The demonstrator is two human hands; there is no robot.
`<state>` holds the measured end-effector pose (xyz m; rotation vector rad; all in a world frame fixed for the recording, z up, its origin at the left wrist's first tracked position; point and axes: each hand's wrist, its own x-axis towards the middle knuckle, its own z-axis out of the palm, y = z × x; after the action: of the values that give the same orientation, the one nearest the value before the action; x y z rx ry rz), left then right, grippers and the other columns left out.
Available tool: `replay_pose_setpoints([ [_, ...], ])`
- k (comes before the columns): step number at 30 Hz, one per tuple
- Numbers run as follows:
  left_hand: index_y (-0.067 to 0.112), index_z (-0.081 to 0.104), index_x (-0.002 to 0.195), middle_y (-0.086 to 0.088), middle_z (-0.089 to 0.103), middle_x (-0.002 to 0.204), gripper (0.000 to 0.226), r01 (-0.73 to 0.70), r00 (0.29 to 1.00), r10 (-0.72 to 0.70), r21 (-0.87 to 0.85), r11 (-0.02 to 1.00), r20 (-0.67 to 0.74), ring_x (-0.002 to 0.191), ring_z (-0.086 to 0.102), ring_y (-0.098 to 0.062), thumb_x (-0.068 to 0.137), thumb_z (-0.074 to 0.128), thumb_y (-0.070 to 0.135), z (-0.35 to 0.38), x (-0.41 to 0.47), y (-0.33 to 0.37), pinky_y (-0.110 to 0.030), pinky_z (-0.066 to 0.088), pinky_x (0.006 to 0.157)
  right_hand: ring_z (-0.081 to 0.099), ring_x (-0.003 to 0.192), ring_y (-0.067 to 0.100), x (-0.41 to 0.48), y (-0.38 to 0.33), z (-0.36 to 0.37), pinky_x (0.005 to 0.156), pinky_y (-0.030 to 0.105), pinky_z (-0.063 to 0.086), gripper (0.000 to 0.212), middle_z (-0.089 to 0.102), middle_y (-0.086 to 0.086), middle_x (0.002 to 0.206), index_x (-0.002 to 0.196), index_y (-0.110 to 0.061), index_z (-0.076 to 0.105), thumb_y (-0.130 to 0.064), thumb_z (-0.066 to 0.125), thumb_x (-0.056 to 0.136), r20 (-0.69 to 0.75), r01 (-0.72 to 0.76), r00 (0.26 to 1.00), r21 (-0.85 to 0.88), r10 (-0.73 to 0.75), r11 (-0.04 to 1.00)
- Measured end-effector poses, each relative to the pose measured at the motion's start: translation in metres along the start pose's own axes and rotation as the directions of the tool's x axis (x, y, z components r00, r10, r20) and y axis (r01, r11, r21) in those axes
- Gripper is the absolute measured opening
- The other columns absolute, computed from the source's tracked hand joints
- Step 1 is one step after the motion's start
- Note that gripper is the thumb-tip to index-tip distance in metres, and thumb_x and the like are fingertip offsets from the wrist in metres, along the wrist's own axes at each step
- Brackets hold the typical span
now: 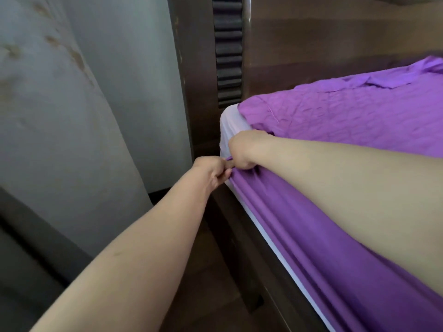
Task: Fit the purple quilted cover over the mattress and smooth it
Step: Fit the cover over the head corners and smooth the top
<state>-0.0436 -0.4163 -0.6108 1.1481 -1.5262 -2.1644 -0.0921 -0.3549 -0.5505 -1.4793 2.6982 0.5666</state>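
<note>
Cover [347, 121] — in left hand [212, 170], right hand [241, 150]

Hands at the mattress corner. The left hand [212, 171] and right hand [242, 152] touch each other, each with its fingers [226, 173] curled on the gathered edge of the purple quilted cover [347, 116]. Just above the fingers, the white corner of the mattress [230, 130] lies bare. Below and to their right, the cover runs in taut folds along the mattress side. Beyond the fingers stands the dark wooden headboard [311, 44], and to their left hangs a pale curtain [60, 116].
</note>
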Motion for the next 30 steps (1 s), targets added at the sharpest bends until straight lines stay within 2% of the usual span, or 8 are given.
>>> replay_pose_setpoints([
  [3,0.013,0.051,0.069,0.001,0.051,0.068,0.027,-0.029,0.999,0.029,0.013,0.999,0.024,0.024,0.044,0.001,0.09,0.053,-0.003,-0.007,-0.003,0.002,-0.006,0.033,0.026,0.059,0.109,0.032,0.006,-0.002,0.007,0.07,0.032,0.037,0.031,0.061,0.01,0.121,0.115,-0.012,0.06,-0.027,0.058,0.088,-0.223,-0.012,0.974,0.077,0.029,0.997],
  [8,0.014,0.048,0.065,0.003,0.053,0.057,0.035,-0.045,0.999,0.045,-0.036,0.998,0.003,0.022,0.043,0.001,0.093,0.044,-0.006,-0.033,0.004,0.015,-0.005,0.034,0.027,0.059,0.109,0.037,0.024,-0.024,-0.006,0.076,0.036,0.046,0.03,0.059,0.015,0.12,0.113,-0.007,0.06,-0.015,0.061,0.084,-0.435,0.14,0.897,0.125,-0.072,0.982],
  [11,0.013,0.048,0.065,0.007,0.055,0.039,0.034,0.012,0.999,-0.014,0.049,0.999,0.053,0.023,0.045,0.003,0.093,0.045,-0.006,-0.041,0.01,0.002,-0.003,0.035,0.03,0.056,0.113,0.04,0.034,-0.036,0.002,0.086,0.043,0.048,0.037,0.051,0.017,0.126,0.122,-0.002,0.053,-0.004,0.054,0.085,-0.357,0.137,0.93,0.123,-0.085,0.983],
  [17,0.011,0.052,0.066,0.0,0.052,0.071,0.03,0.102,0.974,-0.111,0.053,0.993,0.195,0.065,0.052,-0.006,0.089,0.052,-0.007,-0.025,0.027,-0.016,-0.01,0.049,0.04,0.051,0.122,0.031,0.056,-0.023,0.014,0.089,0.038,0.049,0.036,0.054,0.01,0.133,0.127,-0.008,0.056,-0.013,0.051,0.092,-0.243,-0.24,0.929,0.184,0.28,0.953],
  [21,0.007,0.06,0.077,-0.004,0.064,0.075,0.029,0.167,0.914,-0.188,0.089,0.982,0.36,0.067,0.067,-0.013,0.091,0.042,-0.012,-0.034,0.033,-0.008,-0.019,0.057,0.054,0.051,0.123,0.032,0.063,-0.023,0.02,0.09,0.038,0.047,0.042,0.051,0.012,0.136,0.128,-0.006,0.053,-0.008,0.052,0.087,-0.146,-0.198,0.958,0.282,0.246,0.939],
  [25,0.011,0.06,0.079,-0.005,0.059,0.076,0.036,0.0,0.987,-0.029,0.179,0.984,0.158,0.066,0.06,-0.016,0.091,0.032,-0.007,-0.04,0.051,0.021,-0.018,0.054,0.049,0.057,0.114,0.035,0.062,-0.007,0.022,0.084,0.036,0.049,0.033,0.058,0.018,0.126,0.118,-0.004,0.056,-0.018,0.054,0.088,-0.187,-0.053,0.974,0.35,0.125,0.935],
  [28,0.009,0.063,0.074,-0.007,0.058,0.07,0.019,-0.198,0.98,0.195,0.195,0.961,0.035,0.06,0.055,-0.017,0.087,0.051,0.001,-0.015,0.066,0.044,-0.019,0.049,0.046,0.061,0.106,0.035,0.06,-0.004,0.029,0.079,0.035,0.049,0.029,0.063,0.019,0.117,0.112,-0.003,0.06,-0.018,0.052,0.088,-0.26,0.04,0.963,0.379,0.065,0.925],
  [30,0.0,0.067,0.09,-0.011,0.063,0.079,0.011,-0.273,0.96,0.281,0.263,0.925,0.008,0.073,0.059,-0.023,0.083,0.064,0.008,0.001,0.074,0.058,-0.026,0.048,0.058,0.062,0.103,0.034,0.06,-0.002,0.035,0.075,0.034,0.047,0.027,0.064,0.018,0.113,0.109,-0.003,0.062,-0.014,0.05,0.088,-0.309,0.082,0.95,0.385,0.045,0.919],
])
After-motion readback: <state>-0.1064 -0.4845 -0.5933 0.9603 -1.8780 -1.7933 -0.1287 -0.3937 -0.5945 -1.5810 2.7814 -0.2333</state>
